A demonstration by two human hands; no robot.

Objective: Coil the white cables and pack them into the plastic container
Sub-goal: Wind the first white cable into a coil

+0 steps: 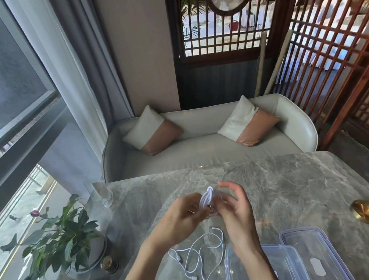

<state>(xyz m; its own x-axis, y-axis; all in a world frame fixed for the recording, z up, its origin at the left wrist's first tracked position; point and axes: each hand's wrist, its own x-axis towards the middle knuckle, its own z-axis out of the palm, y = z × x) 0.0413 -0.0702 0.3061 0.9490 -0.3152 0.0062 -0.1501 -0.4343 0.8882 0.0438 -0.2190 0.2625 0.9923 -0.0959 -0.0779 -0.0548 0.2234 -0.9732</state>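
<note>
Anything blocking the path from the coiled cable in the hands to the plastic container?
Nothing visible. The coiled cable is held above the table between the left hand and right hand. The plastic container sits open at lower right, its lid lying beside it. Loose cables lie left of it, off the route.

Light: daylight is admitted through the window point(9, 83) at left.
Glare: pale sheen is seen on the marble table point(282, 187).
Blur: the hands are softened slightly.
Distortion: edges are bowed by the wide lens.
Backlight: lattice screen point(326, 40) overexposed.
</note>
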